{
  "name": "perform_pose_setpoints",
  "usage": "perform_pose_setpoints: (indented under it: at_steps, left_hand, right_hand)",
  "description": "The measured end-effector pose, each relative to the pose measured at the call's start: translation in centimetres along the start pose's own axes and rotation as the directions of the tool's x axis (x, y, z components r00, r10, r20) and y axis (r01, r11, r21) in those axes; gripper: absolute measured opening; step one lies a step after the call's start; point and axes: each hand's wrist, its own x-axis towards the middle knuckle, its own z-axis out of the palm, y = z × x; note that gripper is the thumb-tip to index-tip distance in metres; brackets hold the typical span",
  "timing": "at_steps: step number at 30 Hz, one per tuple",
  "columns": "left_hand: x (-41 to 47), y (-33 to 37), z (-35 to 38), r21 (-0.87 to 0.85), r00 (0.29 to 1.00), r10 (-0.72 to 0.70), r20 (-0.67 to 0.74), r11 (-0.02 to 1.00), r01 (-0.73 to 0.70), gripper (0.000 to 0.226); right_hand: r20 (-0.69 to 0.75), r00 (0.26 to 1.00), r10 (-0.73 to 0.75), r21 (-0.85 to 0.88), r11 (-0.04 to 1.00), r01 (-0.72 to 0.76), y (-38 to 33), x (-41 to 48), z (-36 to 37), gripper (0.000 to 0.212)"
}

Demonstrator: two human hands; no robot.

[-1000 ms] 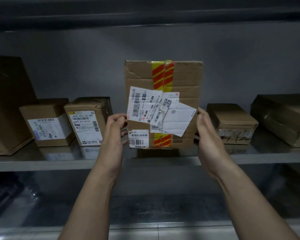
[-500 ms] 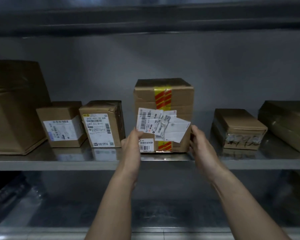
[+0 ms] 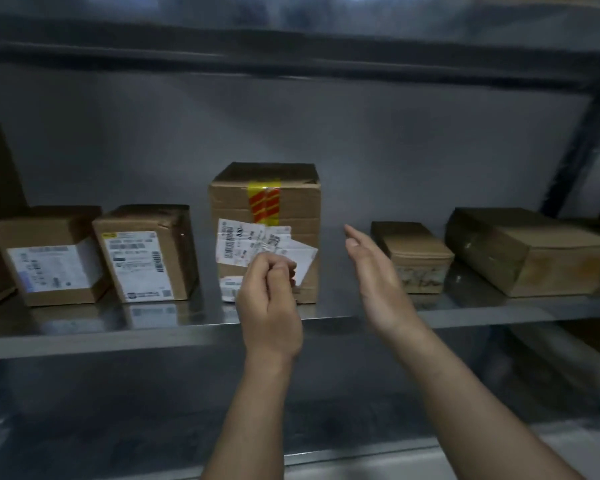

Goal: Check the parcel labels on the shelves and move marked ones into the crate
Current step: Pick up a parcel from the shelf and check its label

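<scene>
The parcel [image 3: 291, 199] with red-and-yellow tape [image 3: 264, 206] stood upright on the metal shelf [image 3: 118, 336], between a labelled box [image 3: 146, 254] on its left and a small low box [image 3: 413, 251] on its right. The left hand [image 3: 269, 306] was in front of its loose white labels [image 3: 239, 244], fingers curled and thumb against forefinger. Whether it pinched a label edge could not be told. The right hand [image 3: 378, 282] hung near the parcel's right side, fingers straight and together, apart from the parcel.
</scene>
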Motion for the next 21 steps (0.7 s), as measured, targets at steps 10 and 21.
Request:
perform_pose_setpoints:
  at_steps: [10,21]
  left_hand:
    - [-0.3,-0.1,11.7,0.038,0.939,-0.221,0.265,0.975,0.219,0.027]
    - [-2.9,0.5,19.6,-0.14,0.818,-0.57,0.073,0.806,0.575,0.04]
  right_hand:
    - [-0.019,0.997,0.078,-0.263,0.962,-0.081,4.9,1.2,-13.4,0.064]
    - [-0.05,0.98,0.195,0.101,0.977,-0.189,7.1,2.9,-17.0,0.065]
